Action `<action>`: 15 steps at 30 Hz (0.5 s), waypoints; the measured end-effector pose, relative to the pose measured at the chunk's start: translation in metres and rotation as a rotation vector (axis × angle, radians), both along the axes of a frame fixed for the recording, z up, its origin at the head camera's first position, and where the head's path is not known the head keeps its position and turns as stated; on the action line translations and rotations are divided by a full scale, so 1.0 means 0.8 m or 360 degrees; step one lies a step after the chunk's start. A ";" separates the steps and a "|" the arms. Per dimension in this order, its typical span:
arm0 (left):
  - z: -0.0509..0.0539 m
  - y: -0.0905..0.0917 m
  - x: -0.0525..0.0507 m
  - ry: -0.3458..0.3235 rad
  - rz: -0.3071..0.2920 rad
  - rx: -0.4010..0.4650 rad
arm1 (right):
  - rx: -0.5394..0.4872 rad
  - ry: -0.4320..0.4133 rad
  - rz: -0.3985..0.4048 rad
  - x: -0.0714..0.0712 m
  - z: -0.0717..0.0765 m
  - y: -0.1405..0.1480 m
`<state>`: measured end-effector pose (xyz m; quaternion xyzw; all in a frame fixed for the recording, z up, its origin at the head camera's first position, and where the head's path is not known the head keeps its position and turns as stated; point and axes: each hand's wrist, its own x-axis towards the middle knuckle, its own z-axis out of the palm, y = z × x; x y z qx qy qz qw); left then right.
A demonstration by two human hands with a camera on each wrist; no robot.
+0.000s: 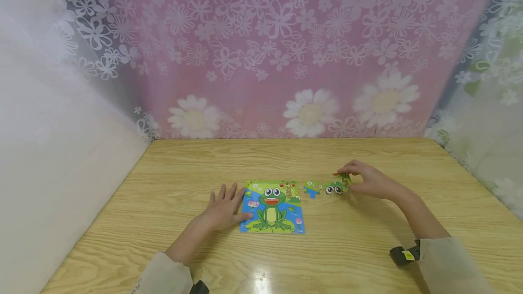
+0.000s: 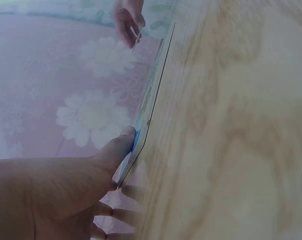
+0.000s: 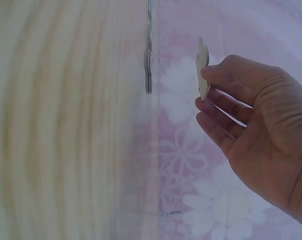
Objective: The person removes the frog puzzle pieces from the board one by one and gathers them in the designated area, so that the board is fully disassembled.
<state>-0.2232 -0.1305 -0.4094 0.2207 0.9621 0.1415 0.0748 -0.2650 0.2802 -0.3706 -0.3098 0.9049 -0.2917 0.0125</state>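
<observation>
A square frog picture board (image 1: 271,208) lies on the table, seen nearly edge-on in the left wrist view. My left hand (image 1: 222,210) rests at its left side with spread fingers, the thumb (image 2: 122,145) touching the board's surface. To the board's right lie a blue and green puzzle piece (image 1: 312,190) and a piece with the frog's eyes (image 1: 334,189). My right hand (image 1: 373,181) pinches a puzzle piece (image 3: 203,70) with a tree and red fruit between thumb and fingers, raised off the table.
The wooden table (image 1: 196,158) extends to a pink curtain (image 1: 253,67) with white flowers behind it. Pale sheets hang at the left and right sides. A dark strapped device (image 1: 402,255) is at my right wrist, another (image 1: 199,287) near the left sleeve.
</observation>
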 end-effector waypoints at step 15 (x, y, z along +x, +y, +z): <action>0.004 0.001 0.004 -0.0005 0.0000 -0.0009 | -0.0036 -0.0038 -0.0091 0.003 -0.018 0.042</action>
